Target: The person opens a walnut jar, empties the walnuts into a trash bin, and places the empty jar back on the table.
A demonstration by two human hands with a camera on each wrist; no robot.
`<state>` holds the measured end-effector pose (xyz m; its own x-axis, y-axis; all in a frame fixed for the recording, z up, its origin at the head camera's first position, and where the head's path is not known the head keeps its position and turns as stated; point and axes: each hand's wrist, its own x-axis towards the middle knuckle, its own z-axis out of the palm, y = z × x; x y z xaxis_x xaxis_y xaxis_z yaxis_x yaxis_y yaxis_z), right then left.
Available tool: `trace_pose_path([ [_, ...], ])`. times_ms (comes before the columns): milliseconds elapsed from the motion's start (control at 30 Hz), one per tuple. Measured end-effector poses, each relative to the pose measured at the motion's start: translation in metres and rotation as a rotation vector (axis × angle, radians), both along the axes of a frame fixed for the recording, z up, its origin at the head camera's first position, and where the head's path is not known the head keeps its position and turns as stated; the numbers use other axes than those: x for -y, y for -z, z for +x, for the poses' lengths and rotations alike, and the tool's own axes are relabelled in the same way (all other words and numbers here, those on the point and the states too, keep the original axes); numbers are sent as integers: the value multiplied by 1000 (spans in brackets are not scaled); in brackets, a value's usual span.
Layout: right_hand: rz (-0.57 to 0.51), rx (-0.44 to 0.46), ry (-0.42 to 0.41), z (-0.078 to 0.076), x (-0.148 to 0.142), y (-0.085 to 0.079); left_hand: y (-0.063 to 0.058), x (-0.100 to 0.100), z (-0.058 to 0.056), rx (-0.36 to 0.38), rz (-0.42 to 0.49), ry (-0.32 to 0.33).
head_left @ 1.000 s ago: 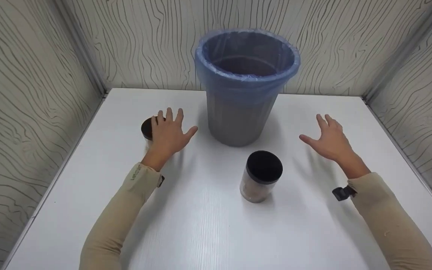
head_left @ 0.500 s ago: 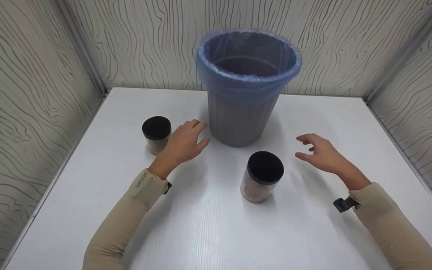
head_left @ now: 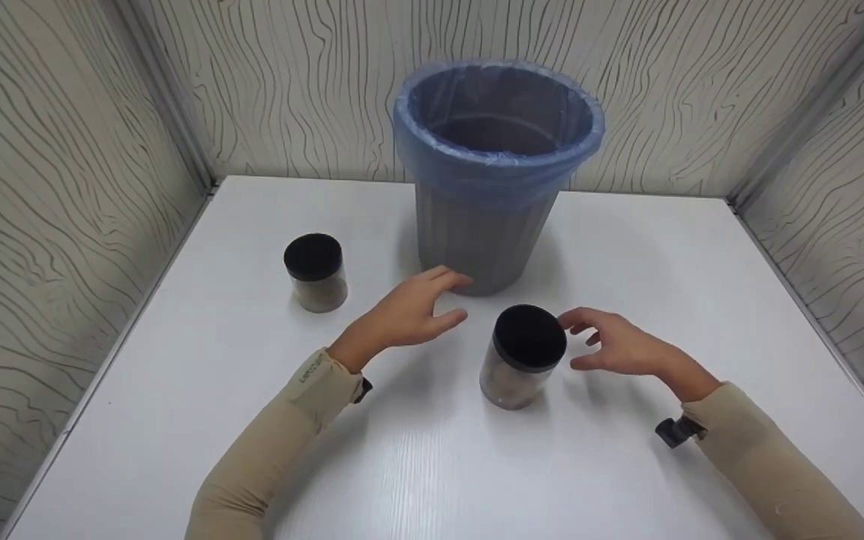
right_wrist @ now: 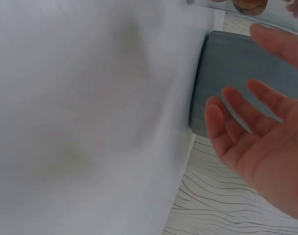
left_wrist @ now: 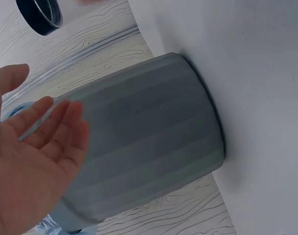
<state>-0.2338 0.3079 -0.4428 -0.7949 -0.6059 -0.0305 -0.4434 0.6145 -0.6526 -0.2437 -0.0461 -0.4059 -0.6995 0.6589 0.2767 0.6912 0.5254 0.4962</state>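
Sweeping inward since half a second ago, a person's left hand (head_left: 411,309) and right hand (head_left: 616,346) now flank a clear, black-lidded jar (head_left: 513,381). From the head view, the jar stands upright on a white table (head_left: 649,255), in front of a grey bin (head_left: 473,247); a second jar (head_left: 319,281) stands to the left. Both forearms angle in from the lower corners. The left hand hovers apart from the near jar, thumb spread; the right fingertips reach its lid's edge, contact unclear. At the left wrist, relaxed fingers bend slightly beside the bin, holding nothing. At the right wrist, fingers curve loosely around nothing, thumb apart, just beside the jar.
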Motion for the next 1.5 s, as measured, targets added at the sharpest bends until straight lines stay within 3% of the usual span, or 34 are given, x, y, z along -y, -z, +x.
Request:
trace_pose_path([
  [267, -27, 116, -115, 8, 18, 8, 2, -19, 8, 55, 47, 109],
  [667, -49, 99, -182, 13, 30, 19, 13, -46, 15, 110, 48, 163],
  [900, -13, 121, -159, 16, 34, 21, 17, -57, 15, 64, 36, 202],
  [1167, -26, 83, -179, 15, 34, 21, 15, -63, 15, 52, 14, 195],
  [1500, -56, 118, -183, 12, 36, 19, 16, -65, 17, 18, 22, 139],
])
